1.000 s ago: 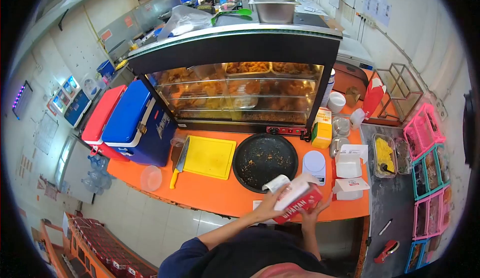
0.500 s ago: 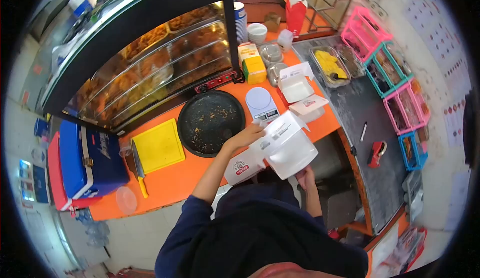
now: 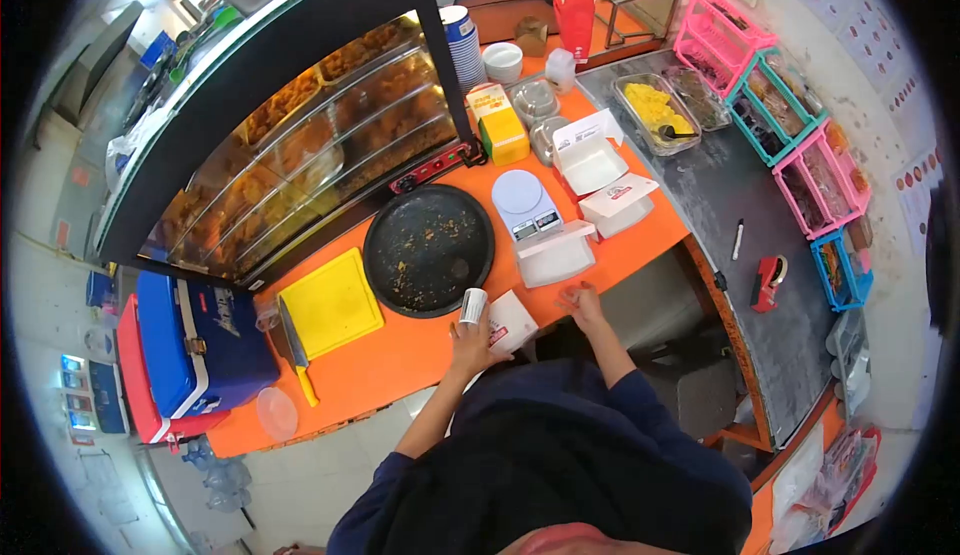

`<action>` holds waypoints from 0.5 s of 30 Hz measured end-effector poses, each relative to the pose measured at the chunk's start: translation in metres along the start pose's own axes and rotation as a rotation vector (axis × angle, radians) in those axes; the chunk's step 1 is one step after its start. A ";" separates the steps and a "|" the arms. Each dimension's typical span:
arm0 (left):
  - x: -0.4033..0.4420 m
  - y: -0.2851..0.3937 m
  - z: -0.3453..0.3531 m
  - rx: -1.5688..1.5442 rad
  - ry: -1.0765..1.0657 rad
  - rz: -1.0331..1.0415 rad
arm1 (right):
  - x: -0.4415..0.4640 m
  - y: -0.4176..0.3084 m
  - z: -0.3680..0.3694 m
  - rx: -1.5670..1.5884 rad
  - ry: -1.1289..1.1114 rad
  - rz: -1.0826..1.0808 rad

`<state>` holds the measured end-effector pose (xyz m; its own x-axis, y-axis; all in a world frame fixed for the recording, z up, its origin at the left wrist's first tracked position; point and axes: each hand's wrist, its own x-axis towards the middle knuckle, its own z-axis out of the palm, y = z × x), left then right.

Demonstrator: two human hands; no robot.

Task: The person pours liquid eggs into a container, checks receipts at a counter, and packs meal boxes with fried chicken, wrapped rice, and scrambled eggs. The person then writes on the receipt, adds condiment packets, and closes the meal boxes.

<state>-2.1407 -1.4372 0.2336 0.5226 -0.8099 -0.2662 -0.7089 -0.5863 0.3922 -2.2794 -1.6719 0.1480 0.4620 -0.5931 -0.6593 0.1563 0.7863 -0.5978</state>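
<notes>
My left hand (image 3: 468, 350) is closed on a white takeaway box (image 3: 512, 323) with a red logo, near the front edge of the orange counter. A printed white flap (image 3: 474, 305) of it stands up above my fingers. My right hand (image 3: 582, 305) is empty, its fingers loosely curled and apart, just in front of an open white takeaway box (image 3: 556, 263) on the counter. Behind that box sits a white kitchen scale (image 3: 520, 198). Two more open boxes (image 3: 588, 163) stand to the right of the scale, one a white-lined box with its lid up, the other a logo-printed box (image 3: 618, 207).
A black round tray (image 3: 430, 245) with crumbs lies left of the scale, beside a yellow cutting board (image 3: 330, 303) and a knife (image 3: 302, 367). The heated display cabinet (image 3: 310, 135) borders the back. A tape dispenser (image 3: 768, 283) and marker (image 3: 738, 239) lie on the dark side table.
The open box between my hands now stands on the counter by the scale. My right hand has let go of it; my left hand has moved left and down to another box.
</notes>
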 end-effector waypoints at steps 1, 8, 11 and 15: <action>0.000 -0.005 0.010 0.097 -0.046 0.011 | -0.007 0.006 0.001 -0.002 -0.003 0.014; -0.013 0.001 0.000 -0.087 0.114 0.009 | -0.085 0.024 0.019 -0.626 -0.248 0.138; -0.031 0.020 -0.018 -0.831 0.175 0.199 | -0.118 0.015 0.047 -0.648 -0.663 -0.090; -0.055 0.049 -0.063 -1.400 -0.035 0.106 | -0.152 -0.008 0.077 -0.515 -0.876 -0.075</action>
<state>-2.1743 -1.4204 0.3225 0.4709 -0.8606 -0.1940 0.3206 -0.0379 0.9464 -2.2832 -1.5752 0.2881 0.9755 -0.1400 -0.1695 -0.0877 0.4592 -0.8840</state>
